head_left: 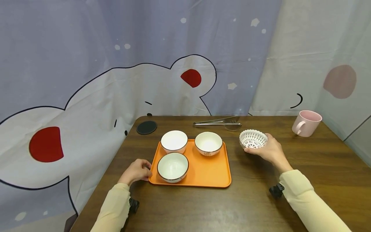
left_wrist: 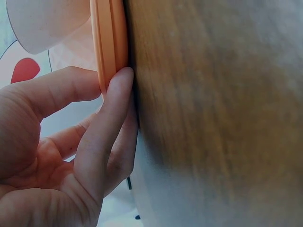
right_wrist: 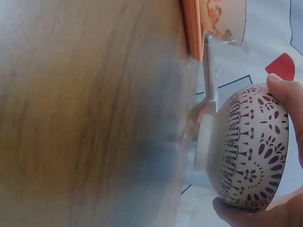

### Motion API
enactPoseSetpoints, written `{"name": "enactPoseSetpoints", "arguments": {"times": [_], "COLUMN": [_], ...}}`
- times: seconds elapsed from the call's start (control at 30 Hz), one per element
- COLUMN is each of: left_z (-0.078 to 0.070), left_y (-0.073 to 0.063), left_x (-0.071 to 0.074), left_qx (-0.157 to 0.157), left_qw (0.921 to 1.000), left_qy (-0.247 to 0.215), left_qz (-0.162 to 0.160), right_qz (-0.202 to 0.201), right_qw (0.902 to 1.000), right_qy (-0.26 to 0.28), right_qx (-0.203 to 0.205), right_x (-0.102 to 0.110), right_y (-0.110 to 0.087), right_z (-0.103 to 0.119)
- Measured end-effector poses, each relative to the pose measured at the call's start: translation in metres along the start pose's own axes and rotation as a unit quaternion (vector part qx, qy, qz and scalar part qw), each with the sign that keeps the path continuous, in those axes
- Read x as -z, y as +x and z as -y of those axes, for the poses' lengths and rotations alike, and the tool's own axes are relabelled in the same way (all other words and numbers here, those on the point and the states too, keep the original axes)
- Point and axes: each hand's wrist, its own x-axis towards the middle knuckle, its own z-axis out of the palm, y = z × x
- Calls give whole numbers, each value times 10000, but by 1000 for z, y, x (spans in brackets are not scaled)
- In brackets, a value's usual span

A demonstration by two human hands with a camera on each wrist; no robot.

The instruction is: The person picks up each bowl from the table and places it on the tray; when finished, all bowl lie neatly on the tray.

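Note:
At the front left corner of an orange tray (head_left: 208, 174), my left hand (head_left: 137, 170) pinches the rim between thumb and finger; the left wrist view shows the pinched tray edge (left_wrist: 110, 42) up close. Off the tray's right side, my right hand (head_left: 271, 151) grips a small patterned bowl (head_left: 252, 139) by its rim. That bowl's outside (right_wrist: 253, 146) carries a dark cut-out-like pattern, and its foot seems raised off the table. On the tray stand a back left bowl (head_left: 174, 141), a front left bowl (head_left: 172, 167) and a back right bowl (head_left: 208, 142), all white inside and upright.
Metal tongs (head_left: 217, 124) lie at the back of the wooden table (head_left: 214, 209). A round black coaster (head_left: 146, 127) is at the back left. The pink mug (head_left: 308, 123) stands at the back right. Behind the table hangs a printed curtain (head_left: 145, 32).

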Motion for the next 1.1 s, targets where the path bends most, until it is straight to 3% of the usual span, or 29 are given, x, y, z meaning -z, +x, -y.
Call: {"name": "enactPoseSetpoints", "arguments": {"times": [0.23, 0.6, 1.1], "left_z": [3, 4, 1], "left_y": [1, 4, 1], "left_x": [0, 0, -1], "left_qx": [-173, -96, -71], "left_qw": [9998, 9998, 9999], "left_qy": [-122, -182, -116], "left_qz": [0, 40, -17], "right_qz": [6, -46, 79], "right_qw": [9998, 9984, 9980], "right_qy": [-87, -289, 0], "right_qx": [165, 485, 620], "right_x": [0, -5, -16], "right_y": [-8, -22, -44], "right_z": [3, 10, 22]}}
